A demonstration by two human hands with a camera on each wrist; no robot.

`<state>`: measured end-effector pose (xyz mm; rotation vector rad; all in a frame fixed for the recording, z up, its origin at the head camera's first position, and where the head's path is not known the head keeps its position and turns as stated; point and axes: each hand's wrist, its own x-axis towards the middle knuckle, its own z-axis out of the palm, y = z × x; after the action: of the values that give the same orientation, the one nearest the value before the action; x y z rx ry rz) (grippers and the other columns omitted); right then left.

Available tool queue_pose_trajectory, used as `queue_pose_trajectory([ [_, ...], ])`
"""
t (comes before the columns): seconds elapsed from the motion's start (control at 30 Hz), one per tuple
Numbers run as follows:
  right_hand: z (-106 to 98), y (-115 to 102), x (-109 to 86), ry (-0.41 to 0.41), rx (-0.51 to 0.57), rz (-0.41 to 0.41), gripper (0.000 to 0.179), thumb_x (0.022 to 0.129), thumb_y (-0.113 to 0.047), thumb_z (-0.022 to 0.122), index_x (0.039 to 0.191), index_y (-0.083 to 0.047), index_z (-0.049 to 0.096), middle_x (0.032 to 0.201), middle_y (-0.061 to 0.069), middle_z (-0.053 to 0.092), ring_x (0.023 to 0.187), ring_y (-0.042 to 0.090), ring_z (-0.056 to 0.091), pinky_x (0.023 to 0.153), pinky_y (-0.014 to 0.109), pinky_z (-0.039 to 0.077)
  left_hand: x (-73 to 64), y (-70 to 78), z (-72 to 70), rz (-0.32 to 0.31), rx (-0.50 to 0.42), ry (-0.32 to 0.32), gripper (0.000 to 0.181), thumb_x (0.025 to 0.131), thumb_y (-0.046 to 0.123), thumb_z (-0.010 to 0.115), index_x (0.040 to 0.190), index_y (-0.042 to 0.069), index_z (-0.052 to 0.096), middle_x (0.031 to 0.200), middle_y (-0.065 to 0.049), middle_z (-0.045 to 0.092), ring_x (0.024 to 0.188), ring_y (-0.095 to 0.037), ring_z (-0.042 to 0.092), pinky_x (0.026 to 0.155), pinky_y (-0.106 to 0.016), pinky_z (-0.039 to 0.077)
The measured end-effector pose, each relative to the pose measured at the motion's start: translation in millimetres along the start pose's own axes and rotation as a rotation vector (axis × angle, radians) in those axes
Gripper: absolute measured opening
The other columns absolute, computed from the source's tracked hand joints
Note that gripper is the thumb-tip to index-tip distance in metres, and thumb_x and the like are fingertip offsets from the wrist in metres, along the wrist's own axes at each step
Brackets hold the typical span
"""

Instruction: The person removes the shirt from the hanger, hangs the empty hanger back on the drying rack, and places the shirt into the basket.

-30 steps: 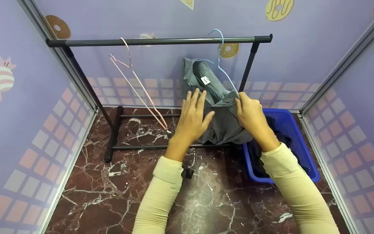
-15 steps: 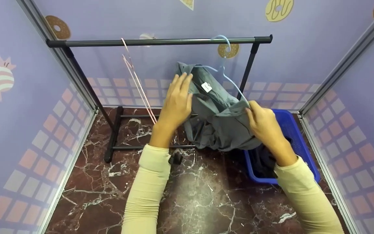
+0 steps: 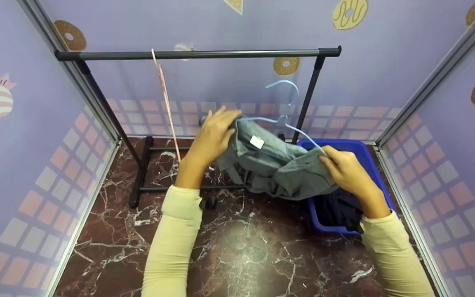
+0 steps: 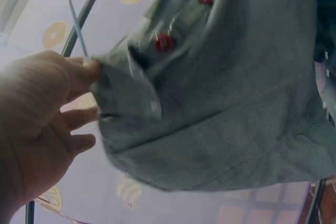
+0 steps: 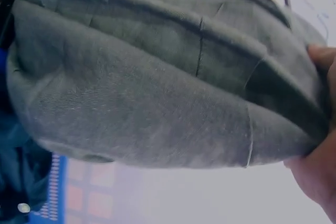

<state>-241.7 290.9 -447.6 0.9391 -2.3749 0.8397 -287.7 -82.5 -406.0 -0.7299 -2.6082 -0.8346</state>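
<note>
A grey-green collared shirt (image 3: pixel 274 169) with a white neck label (image 3: pixel 257 142) hangs on a light blue hanger (image 3: pixel 303 134) in front of the rack. My right hand (image 3: pixel 346 171) pinches the collar together with the hanger's right end. At the left collar corner my left hand (image 3: pixel 210 138) touches the cloth with its fingers stretched out. The left wrist view shows a fingertip right at the hanger's end, and red buttons (image 4: pixel 164 42) inside the neck opening. The hanger's hook stands below the rail in the head view.
The black rack's rail (image 3: pixel 237 54) runs across the back. A pink hanger (image 3: pixel 166 97), seen edge-on, hangs from its left part. At the right, a blue basket (image 3: pixel 332 144) holds dark clothes (image 3: pixel 338 208). Patterned walls enclose the marbled floor (image 3: pixel 237 255).
The shirt and blue hanger have moved down, and the hook no longer overlaps the rail. My left hand has moved left to the collar corner. The pink hanger has turned edge-on.
</note>
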Motion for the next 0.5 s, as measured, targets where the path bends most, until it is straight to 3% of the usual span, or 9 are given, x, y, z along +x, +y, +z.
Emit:
queue_pose_trajectory([
  [0.07, 3, 7, -4.7, -0.007, 0.042, 0.012, 0.01, 0.096, 0.005, 0.065, 0.097, -0.005, 0.066, 0.064, -0.006, 0.041, 0.056, 0.005, 0.036, 0.051, 0.02, 0.03, -7.3, -2.4, 2.2, 0.021, -0.013, -0.015, 0.046, 0.101, 0.01, 0.062, 0.147, 0.009, 0.056, 0.149, -0.013, 0.058, 0.144, -0.034, 0.049, 0.128, -0.058, 0.018],
  [0.13, 6, 13, -8.0, -0.016, 0.075, 0.038, 0.01, 0.096, 0.004, 0.065, 0.097, -0.006, 0.068, 0.065, -0.008, 0.042, 0.057, 0.004, 0.037, 0.052, 0.02, 0.031, -14.1, -4.2, 5.2, 0.038, -0.021, -0.01, 0.039, 0.101, 0.011, 0.062, 0.14, 0.006, 0.062, 0.139, -0.014, 0.066, 0.132, -0.032, 0.06, 0.124, -0.054, 0.033],
  [0.27, 13, 21, -10.9, -0.047, 0.099, 0.108, 0.009, 0.098, -0.002, 0.066, 0.099, -0.009, 0.071, 0.068, -0.007, 0.049, 0.057, 0.005, 0.04, 0.054, 0.02, 0.034, -25.0, -7.6, 12.8, 0.066, -0.015, 0.028, 0.023, 0.1, 0.009, 0.064, 0.121, 0.002, 0.07, 0.118, -0.016, 0.074, 0.109, -0.032, 0.072, 0.102, -0.044, 0.057],
  [0.5, 21, 27, -15.1, -0.084, 0.099, 0.184, 0.014, 0.099, -0.006, 0.067, 0.11, -0.01, 0.075, 0.079, -0.001, 0.066, 0.064, 0.008, 0.051, 0.062, 0.019, 0.042, -41.8, -8.5, 20.7, 0.089, 0.036, 0.077, 0.018, 0.099, 0.011, 0.066, 0.112, -0.001, 0.071, 0.108, -0.017, 0.076, 0.1, -0.035, 0.074, 0.093, -0.044, 0.061],
])
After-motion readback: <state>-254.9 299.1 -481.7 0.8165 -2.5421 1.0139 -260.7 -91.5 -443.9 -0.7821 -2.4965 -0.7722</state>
